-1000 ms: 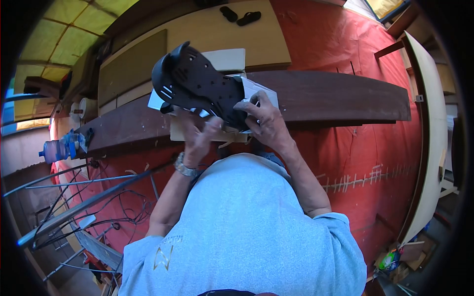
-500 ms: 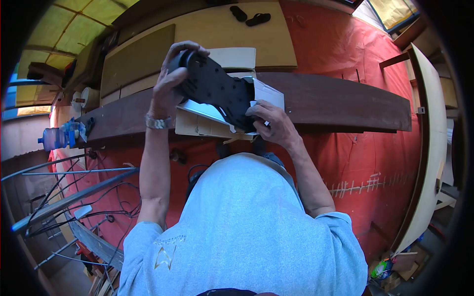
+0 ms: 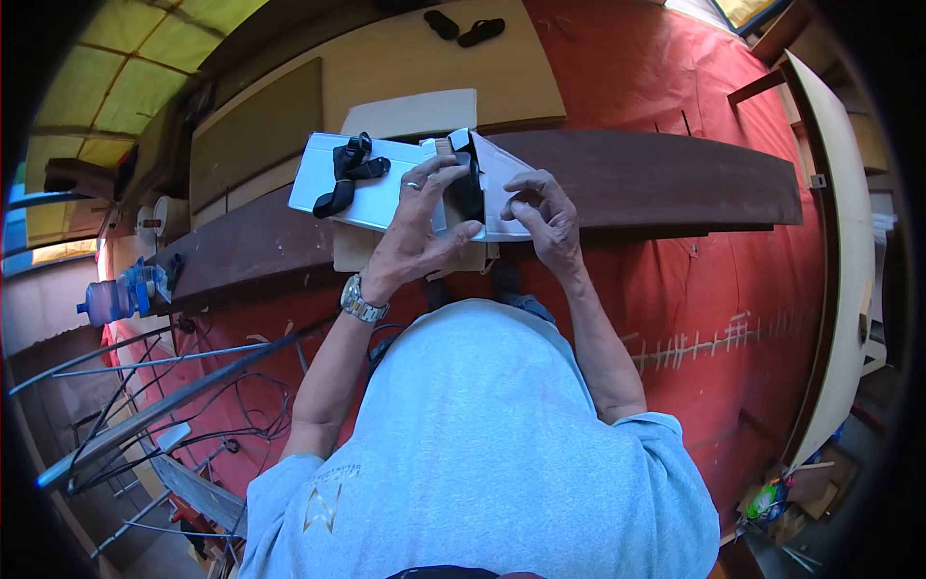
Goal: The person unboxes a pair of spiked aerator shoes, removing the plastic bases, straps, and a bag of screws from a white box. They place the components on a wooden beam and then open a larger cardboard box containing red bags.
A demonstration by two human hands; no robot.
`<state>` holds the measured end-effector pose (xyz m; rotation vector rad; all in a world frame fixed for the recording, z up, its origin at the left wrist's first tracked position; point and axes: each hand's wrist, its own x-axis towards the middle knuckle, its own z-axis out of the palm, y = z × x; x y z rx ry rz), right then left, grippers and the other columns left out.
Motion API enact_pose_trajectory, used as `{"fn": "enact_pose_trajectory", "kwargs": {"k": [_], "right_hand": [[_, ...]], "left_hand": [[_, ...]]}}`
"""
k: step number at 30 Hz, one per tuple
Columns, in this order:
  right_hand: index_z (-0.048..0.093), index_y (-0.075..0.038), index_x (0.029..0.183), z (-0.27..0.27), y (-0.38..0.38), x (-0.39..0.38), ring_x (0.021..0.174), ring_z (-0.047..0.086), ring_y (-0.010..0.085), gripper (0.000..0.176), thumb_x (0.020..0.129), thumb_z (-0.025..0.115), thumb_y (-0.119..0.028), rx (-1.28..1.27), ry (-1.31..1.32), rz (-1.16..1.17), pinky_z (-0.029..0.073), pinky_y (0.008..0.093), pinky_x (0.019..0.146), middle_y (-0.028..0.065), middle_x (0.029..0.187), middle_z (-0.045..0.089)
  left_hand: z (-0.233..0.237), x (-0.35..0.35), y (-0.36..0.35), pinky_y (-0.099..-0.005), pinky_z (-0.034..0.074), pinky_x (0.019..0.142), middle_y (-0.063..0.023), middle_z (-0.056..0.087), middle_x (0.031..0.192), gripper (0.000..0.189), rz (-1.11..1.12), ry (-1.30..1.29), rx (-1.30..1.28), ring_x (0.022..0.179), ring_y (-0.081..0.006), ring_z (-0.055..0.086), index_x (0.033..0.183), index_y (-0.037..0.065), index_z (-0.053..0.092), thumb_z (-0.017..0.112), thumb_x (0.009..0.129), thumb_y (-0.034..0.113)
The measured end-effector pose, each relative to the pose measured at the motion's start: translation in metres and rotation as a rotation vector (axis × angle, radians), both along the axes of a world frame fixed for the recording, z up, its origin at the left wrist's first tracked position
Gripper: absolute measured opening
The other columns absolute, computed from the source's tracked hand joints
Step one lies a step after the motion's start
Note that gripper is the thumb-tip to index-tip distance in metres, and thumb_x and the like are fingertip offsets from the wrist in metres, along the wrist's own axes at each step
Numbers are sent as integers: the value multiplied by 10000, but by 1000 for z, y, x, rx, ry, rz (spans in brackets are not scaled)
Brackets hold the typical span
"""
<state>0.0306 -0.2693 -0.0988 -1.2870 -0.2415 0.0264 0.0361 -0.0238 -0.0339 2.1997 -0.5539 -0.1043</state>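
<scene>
A white cardboard box lies across the dark brown bench, its open end toward the right. My left hand is over that end, with fingers and thumb on either side of a black plastic plate that is largely hidden. On the box's left part rest black straps with buckles. My right hand hovers by the raised white flap, its fingers loosely bent and apart. Brown cardboard shows beneath the box.
The dark brown bench runs left to right over a red floor covering. Behind it are a wooden board and black flip-flops. Metal tubes and cables lie at left, near a blue water bottle.
The perforated black plate, held up at a slant before, is now lower and mostly out of sight at the box end. My left hand moved right and down; my right hand drew back from the flap.
</scene>
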Motion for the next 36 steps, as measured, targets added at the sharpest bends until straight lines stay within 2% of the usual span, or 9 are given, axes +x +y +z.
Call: {"fn": "enact_pose_trajectory", "kwargs": {"k": [6, 12, 15, 18, 22, 24, 30, 33, 36], "right_hand": [[644, -21, 1232, -1, 8, -8, 1002, 678, 180, 264, 991, 695, -116, -316, -77, -31, 582, 331, 881, 117, 1201, 623], [539, -25, 1353, 46, 31, -2, 1019, 693, 294, 549, 904, 765, -246, -749, 93, -36, 590, 426, 887, 192, 1248, 579], [501, -21, 1362, 61, 39, 8, 1035, 697, 428, 588, 879, 746, -249, -974, -46, -27, 576, 513, 919, 243, 1264, 565], [481, -26, 1347, 77, 47, 14, 1046, 682, 510, 526, 903, 699, -205, -1125, 126, 75, 559, 574, 933, 269, 1234, 581], [493, -28, 1310, 63, 23, 18, 1006, 714, 470, 437, 934, 672, -162, -933, 10, 49, 587, 558, 890, 267, 1183, 625], [518, -30, 1286, 68, 19, 11, 988, 725, 454, 381, 948, 658, -136, -886, 33, -34, 602, 544, 870, 263, 1170, 643], [571, -59, 1267, 58, 31, 11, 963, 734, 423, 337, 959, 687, -127, -1012, -96, -227, 610, 518, 848, 219, 1188, 654], [590, -67, 1255, 69, 22, 24, 963, 731, 425, 296, 984, 681, -146, -1133, -160, -98, 609, 517, 842, 220, 1157, 668], [625, -74, 1250, 66, 13, 29, 954, 741, 371, 262, 1025, 671, -199, -1069, -146, 14, 609, 452, 854, 194, 1125, 689]], "left_hand": [[-5, 5, -8, -518, 484, 1179, -179, 483, 1562, 680, 39, -165, 107, 1448, -400, 429, 1574, 204, 521, 802, 963, 303], [4, 14, -9, -517, 524, 1129, -146, 499, 1578, 541, 20, -92, 218, 1408, -371, 486, 1517, 248, 613, 759, 997, 206], [5, 19, -3, -492, 559, 1082, -143, 503, 1570, 552, -29, -153, 280, 1342, -364, 548, 1504, 242, 622, 765, 977, 162], [8, 24, -2, -468, 580, 1045, -139, 513, 1553, 583, -74, -242, 390, 1289, -349, 593, 1498, 242, 624, 782, 945, 141], [7, 29, -2, -451, 602, 1000, -142, 534, 1517, 622, -109, -407, 473, 1267, -338, 612, 1499, 268, 624, 799, 917, 139], [6, 27, -5, -448, 606, 990, -143, 543, 1502, 629, -84, -341, 447, 1277, -337, 610, 1498, 281, 627, 805, 911, 138], [-6, 15, -11, -435, 609, 974, -139, 556, 1475, 661, -59, -395, 353, 1250, -334, 614, 1494, 293, 633, 829, 885, 130], [-5, 8, -13, -458, 586, 1008, -153, 548, 1468, 632, -36, -287, 307, 1245, -357, 589, 1474, 266, 640, 826, 882, 144], [3, 3, -22, -504, 531, 1066, -173, 537, 1447, 579, 27, -220, 258, 1268, -392, 536, 1430, 219, 637, 812, 880, 176]]}}
